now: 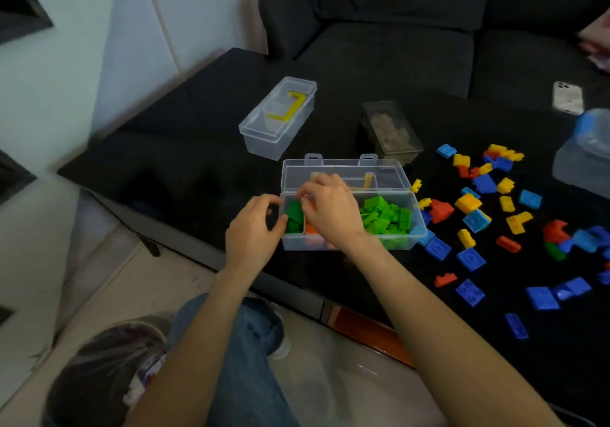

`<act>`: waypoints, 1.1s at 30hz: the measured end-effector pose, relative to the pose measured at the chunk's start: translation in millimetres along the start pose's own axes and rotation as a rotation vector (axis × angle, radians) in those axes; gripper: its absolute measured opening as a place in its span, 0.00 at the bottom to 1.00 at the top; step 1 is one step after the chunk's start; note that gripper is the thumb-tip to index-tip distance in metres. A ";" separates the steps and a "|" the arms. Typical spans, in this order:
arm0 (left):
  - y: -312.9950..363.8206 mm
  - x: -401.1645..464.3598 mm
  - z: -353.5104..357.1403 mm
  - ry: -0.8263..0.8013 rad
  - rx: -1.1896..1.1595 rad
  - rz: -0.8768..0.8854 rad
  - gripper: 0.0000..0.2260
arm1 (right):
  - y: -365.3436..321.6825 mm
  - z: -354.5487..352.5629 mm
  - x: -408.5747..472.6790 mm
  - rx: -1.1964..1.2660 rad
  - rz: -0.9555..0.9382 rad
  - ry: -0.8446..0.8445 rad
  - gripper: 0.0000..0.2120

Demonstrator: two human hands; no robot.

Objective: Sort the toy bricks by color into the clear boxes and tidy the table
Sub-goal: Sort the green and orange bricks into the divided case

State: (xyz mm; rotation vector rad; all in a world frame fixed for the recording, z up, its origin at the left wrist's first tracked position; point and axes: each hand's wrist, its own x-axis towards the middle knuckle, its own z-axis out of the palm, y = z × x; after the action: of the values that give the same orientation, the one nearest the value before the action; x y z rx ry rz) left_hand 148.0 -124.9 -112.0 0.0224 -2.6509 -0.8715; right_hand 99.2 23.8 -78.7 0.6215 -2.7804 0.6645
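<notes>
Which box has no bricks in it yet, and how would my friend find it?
Start at the black table, then find the open box under the hands. Go up and left to the closed clear box. Only it shows a yellow handle through its lid; I see no bricks inside.

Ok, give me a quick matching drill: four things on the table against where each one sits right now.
Things:
1. dark green brick
2. light green bricks
3. closed clear box
4. phone

Places:
a. far right, by the sofa
b. right compartment of the open box
c. left compartment of the open box
d. behind the open box, to its left

Pairs: 1-c, 2-b, 3-d, 4-a
</notes>
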 end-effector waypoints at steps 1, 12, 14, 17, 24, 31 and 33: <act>3.2 0.2 0.9 0.017 0.022 0.022 0.10 | 1.0 -2.5 -6.3 0.009 -0.025 -0.023 0.09; 145.2 -22.0 41.5 -0.060 -0.272 0.519 0.08 | 107.7 -110.9 -130.4 0.070 0.133 0.117 0.08; 177.1 -23.9 72.5 -0.204 -0.294 0.544 0.09 | 145.4 -127.2 -157.7 -0.005 0.271 0.110 0.08; 213.1 -20.5 124.2 -0.385 -0.246 0.527 0.11 | 198.1 -151.8 -187.9 -0.064 0.494 0.091 0.10; 249.4 14.5 201.9 -0.500 0.167 0.591 0.17 | 271.2 -160.9 -187.1 -0.254 0.707 -0.164 0.22; 252.5 38.8 211.4 -0.536 0.368 0.496 0.14 | 277.0 -139.7 -167.0 -0.125 0.641 -0.208 0.18; 250.5 40.3 212.4 -0.536 0.369 0.498 0.14 | 275.0 -135.8 -164.8 -0.095 0.610 -0.199 0.15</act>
State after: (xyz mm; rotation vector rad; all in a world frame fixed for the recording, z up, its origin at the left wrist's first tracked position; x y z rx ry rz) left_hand 62.9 194.9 -113.6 -0.8476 -3.0379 -0.2340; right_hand 137.0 368.1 -114.0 -0.2134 -3.1767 0.5892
